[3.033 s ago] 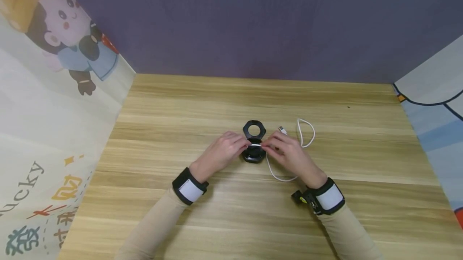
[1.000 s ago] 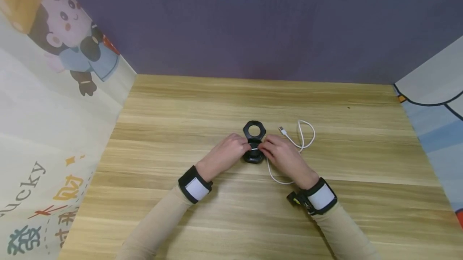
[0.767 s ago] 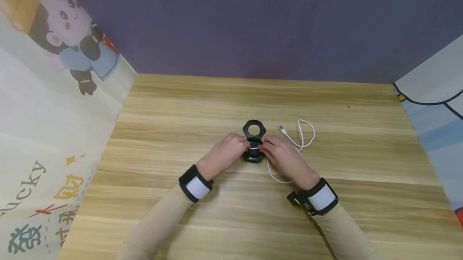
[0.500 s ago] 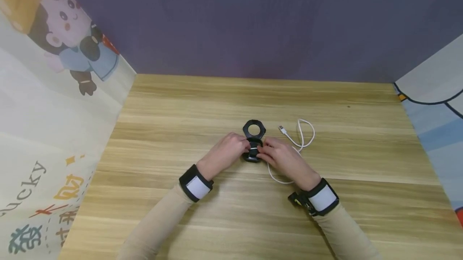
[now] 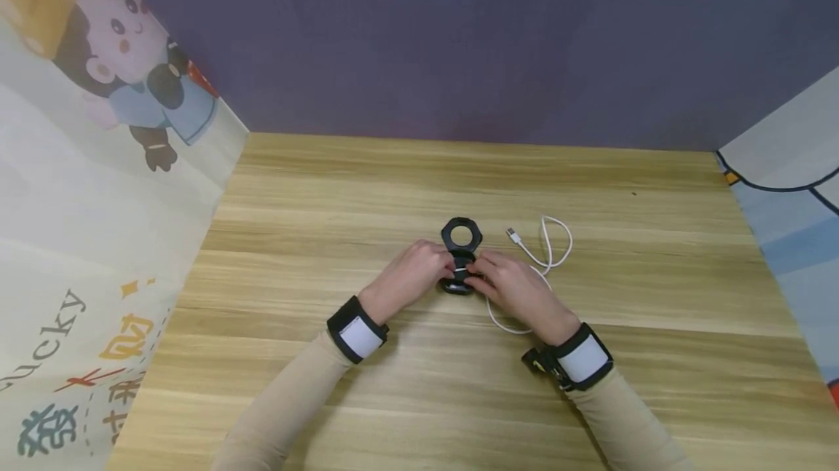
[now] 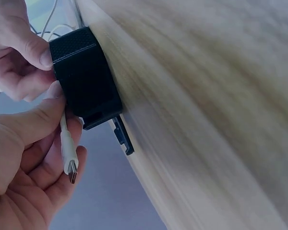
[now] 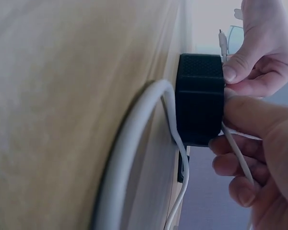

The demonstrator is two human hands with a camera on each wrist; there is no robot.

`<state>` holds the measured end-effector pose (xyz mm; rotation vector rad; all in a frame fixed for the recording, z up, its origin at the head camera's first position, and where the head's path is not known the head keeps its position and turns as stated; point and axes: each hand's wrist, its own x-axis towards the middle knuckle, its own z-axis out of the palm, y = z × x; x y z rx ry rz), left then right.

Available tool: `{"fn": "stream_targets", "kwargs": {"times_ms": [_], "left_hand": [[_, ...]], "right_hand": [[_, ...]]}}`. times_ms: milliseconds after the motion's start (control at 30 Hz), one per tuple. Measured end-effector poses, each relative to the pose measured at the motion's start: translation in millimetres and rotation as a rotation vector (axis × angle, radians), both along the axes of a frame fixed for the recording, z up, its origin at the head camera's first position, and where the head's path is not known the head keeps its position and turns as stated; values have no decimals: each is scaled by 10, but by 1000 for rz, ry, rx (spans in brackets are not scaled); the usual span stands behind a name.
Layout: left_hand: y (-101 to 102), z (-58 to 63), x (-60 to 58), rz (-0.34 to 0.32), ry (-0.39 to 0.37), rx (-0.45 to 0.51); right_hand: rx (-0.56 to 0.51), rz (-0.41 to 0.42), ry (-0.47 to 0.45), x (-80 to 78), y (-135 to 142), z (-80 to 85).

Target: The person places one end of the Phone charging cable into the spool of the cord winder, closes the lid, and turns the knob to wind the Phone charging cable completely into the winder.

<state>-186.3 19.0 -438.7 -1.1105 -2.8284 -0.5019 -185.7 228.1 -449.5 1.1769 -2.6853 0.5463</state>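
A black box-like case [image 6: 86, 81] stands on the table between my hands, its ring-shaped lid [image 5: 446, 235] swung open toward the back. My left hand [image 5: 408, 276] pinches a white charging cable [image 5: 570, 242] at the case's left side. A small plug [image 6: 68, 148] on that cable sticks out past the left fingers in the left wrist view. From the other side, my right hand [image 5: 516, 290] pinches the cable, thumb and fingertips right at the case's opening. A short white stretch of cable lies across the opening between both hands. In the right wrist view, cable also runs along the right fingers.
The cable loops over the wooden table [image 5: 367, 180] to the right of the case. Its USB plug [image 5: 514, 236] lies behind my right hand. A dark blue wall [image 5: 459, 49] rises at the back, with printed panels on both sides.
Since the oldest frame, both hands have drawn the cable stretch slightly toward the front of the case. My right hand has moved left, uncovering the USB plug. The right fingertips have shifted over the opening.
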Motion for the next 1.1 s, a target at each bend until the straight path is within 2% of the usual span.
{"fn": "stream_targets", "kwargs": {"times_ms": [267, 533, 667, 867, 1100], "left_hand": [[-5, -7, -6, -41, 38, -9], [-99, 29, 14, -113, 176, -105], [-109, 53, 28, -126, 204, -119], [-102, 64, 21, -130, 188, -112], [-111, 15, -32, -117, 123, -90]], "right_hand": [[16, -10, 19, -6, -10, -20], [55, 0, 3, -13, -60, -5], [65, 0, -3, -13, -58, 7], [50, 2, 2, -12, -44, -6], [23, 3, -2, -21, -42, -23]]}}
